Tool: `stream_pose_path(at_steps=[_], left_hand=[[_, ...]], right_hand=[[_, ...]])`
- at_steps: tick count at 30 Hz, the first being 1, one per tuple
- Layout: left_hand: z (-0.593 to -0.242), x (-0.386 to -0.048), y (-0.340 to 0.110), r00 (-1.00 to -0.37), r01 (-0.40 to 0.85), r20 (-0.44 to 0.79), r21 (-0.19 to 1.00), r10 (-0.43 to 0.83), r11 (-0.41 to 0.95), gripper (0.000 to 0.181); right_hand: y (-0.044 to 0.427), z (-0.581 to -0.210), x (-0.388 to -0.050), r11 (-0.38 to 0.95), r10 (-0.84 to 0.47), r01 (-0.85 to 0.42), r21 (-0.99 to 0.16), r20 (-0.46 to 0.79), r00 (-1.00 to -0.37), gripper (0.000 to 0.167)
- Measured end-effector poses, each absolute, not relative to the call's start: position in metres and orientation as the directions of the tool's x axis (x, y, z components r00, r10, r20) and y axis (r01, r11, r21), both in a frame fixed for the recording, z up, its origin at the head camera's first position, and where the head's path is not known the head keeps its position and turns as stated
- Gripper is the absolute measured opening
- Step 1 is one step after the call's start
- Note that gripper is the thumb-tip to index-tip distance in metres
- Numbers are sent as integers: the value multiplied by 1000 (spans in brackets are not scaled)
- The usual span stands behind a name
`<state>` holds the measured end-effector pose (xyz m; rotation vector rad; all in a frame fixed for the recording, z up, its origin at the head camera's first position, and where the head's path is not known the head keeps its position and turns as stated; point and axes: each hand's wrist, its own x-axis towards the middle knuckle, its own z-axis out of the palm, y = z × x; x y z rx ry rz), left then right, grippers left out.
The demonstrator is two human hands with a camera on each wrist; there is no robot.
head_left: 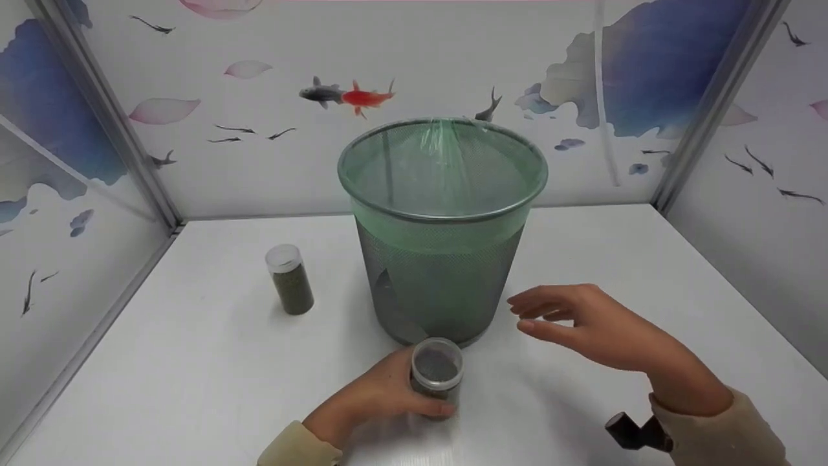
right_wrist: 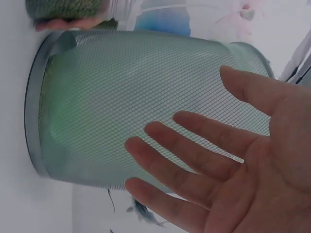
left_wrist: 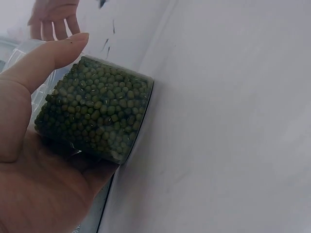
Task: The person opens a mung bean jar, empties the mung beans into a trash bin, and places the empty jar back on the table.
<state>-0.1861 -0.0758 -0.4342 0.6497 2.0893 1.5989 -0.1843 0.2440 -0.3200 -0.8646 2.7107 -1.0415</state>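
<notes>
My left hand (head_left: 388,388) grips a clear jar (head_left: 437,370) of green mung beans in front of the wire-mesh wastebasket (head_left: 446,278). In the left wrist view, the thumb and fingers wrap round the jar (left_wrist: 97,107), and the beans show through its wall. From the frames I cannot tell whether its round top is covered. To the right of the basket, my right hand (head_left: 582,323) hovers with nothing in it. The right wrist view shows the fingers (right_wrist: 180,165) of that hand spread and relaxed, apart from the mesh.
A second jar (head_left: 291,281) with a pale lid and dark green contents stands upright left of the basket. A thin green bag (head_left: 446,145) lines the basket. Printed walls (head_left: 414,39) enclose the white table (head_left: 194,375). A black device (head_left: 637,432) sits at the right sleeve.
</notes>
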Motion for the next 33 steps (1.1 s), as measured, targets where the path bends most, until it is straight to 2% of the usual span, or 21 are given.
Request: stream_pose_path(at_steps=[4, 11, 19, 25, 29, 33], left_hand=[[-434, -185, -76, -806, 112, -50, 966, 590, 235, 73], [-433, -185, -76, -797, 128, -47, 961, 602, 244, 73], [-434, -186, -77, -789, 155, -20, 961, 614, 231, 77], [-435, -186, -77, -787, 171, -6, 959, 617, 227, 77], [-435, -187, -78, -778, 174, 2, 962, 628, 212, 77], [-437, -189, -80, -768, 190, 14, 960, 640, 207, 81]], right_hand=[[237, -319, -177, 525, -635, -487, -698, 59, -770, 34], [218, -329, -169, 421, -709, -478, -771, 49, -703, 42], [196, -349, -163, 372, -734, -443, -816, 33, -679, 59], [181, -365, -160, 358, -712, -468, -808, 88, -697, 70], [169, -377, -157, 368, -659, -465, -805, 127, -742, 71], [155, -390, -151, 396, -593, -446, -803, 147, -791, 79]])
